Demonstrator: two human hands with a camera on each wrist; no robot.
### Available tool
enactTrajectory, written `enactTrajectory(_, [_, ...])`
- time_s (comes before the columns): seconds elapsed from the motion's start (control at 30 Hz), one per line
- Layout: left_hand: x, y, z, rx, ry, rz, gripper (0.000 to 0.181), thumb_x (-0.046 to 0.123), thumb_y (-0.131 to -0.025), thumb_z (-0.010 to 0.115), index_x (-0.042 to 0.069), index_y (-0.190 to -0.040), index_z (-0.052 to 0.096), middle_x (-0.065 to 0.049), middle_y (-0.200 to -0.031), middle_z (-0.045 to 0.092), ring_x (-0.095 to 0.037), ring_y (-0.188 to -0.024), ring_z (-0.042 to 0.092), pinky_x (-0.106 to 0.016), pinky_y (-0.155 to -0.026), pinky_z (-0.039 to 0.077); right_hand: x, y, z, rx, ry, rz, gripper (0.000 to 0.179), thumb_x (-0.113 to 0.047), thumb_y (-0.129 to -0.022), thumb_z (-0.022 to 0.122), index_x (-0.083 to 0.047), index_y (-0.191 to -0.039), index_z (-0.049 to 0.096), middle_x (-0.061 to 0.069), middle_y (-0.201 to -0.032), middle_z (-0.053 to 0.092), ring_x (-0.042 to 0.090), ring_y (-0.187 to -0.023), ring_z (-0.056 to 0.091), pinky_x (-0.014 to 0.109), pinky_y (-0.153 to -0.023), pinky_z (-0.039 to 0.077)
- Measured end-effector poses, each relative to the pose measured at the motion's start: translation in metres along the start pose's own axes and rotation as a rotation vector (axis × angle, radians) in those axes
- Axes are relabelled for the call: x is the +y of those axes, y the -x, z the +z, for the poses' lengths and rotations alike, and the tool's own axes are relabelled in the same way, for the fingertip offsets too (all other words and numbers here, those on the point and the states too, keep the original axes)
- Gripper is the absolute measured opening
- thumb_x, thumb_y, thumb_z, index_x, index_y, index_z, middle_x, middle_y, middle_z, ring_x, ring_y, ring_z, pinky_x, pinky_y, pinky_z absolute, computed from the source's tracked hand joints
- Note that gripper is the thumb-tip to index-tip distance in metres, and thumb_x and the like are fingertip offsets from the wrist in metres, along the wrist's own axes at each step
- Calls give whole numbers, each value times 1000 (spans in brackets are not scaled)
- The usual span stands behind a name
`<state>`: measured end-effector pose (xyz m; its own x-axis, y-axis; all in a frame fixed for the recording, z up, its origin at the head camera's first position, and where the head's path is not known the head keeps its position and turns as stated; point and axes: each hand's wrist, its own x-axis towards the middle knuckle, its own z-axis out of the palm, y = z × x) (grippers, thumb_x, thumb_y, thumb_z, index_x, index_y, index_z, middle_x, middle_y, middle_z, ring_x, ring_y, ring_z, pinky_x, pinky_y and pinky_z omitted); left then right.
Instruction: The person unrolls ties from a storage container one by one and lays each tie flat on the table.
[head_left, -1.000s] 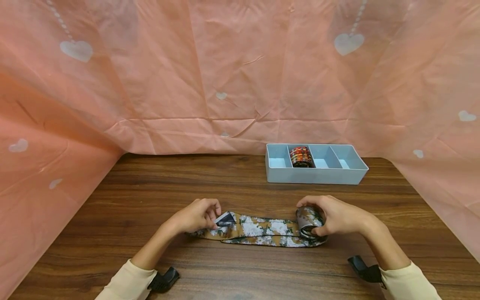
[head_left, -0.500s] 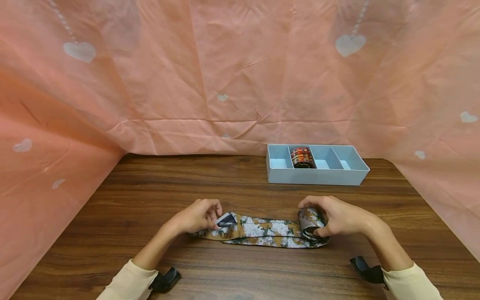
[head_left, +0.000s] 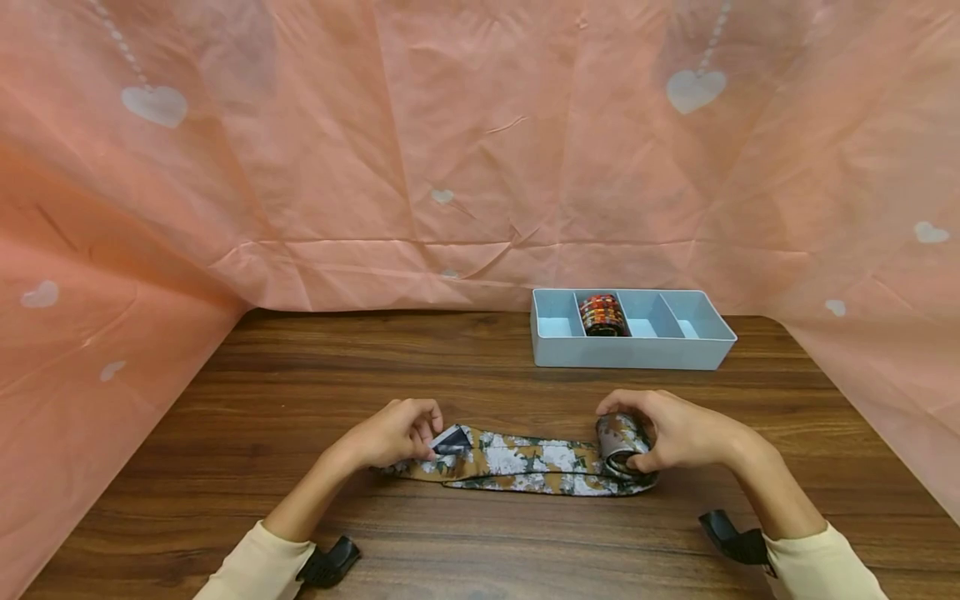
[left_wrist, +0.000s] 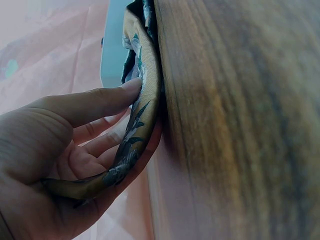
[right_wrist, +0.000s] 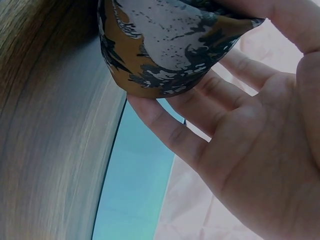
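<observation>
A brown necktie (head_left: 525, 458) with white flowers and dark leaves lies along the table, its right part wound into a roll (head_left: 618, 442). My left hand (head_left: 401, 433) pinches the flat left end, where a dark lining shows at a folded corner. In the left wrist view the thumb presses on the fabric (left_wrist: 145, 95), and the other fingers lie behind it. Around the roll curl the thumb and fingers of my right hand (head_left: 678, 429). The right wrist view shows the roll's patterned side (right_wrist: 165, 45) against the fingers; part of the thumb lies beyond the frame.
Behind the necktie stands a light blue divided box (head_left: 622, 352). One of its middle compartments holds a red patterned roll (head_left: 602, 315). A pink curtain (head_left: 480, 167) with white hearts encloses the wooden table (head_left: 337, 358) at the back and sides.
</observation>
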<state>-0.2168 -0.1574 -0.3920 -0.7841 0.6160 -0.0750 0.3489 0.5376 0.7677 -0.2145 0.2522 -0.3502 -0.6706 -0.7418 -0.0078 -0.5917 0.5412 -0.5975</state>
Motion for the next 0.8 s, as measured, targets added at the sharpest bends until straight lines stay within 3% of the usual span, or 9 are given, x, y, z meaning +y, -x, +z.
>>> enactTrajectory(0.2, [-1, -1, 0, 2, -3, 5, 27, -16, -82, 74, 0, -99, 61, -1, -75, 66, -7, -70, 63, -23, -62, 54, 0, 2, -2, 8, 6, -11, 60, -8, -74, 86, -1, -127, 60, -3, -108, 66, 5, -85, 53, 29, -71, 49])
enactTrajectory(0.43, [-1, 0, 1, -1, 2, -3, 27, -16, -82, 74, 0, -100, 61, -1, -75, 66, -7, -69, 63, -24, -61, 53, 0, 3, -4, 7, -18, 8, 60, -7, -72, 85, 2, -126, 60, -4, -99, 64, 4, -65, 51, 25, -60, 46])
enactTrajectory(0.8, [1, 0, 0, 2, -5, -3, 27, -16, -81, 74, 0, -100, 61, 0, -75, 65, -7, -69, 62, -23, -61, 53, 1, 7, -6, -12, -77, 34, 61, -6, -72, 86, 3, -126, 58, -2, -99, 64, 4, -66, 50, 24, -56, 45])
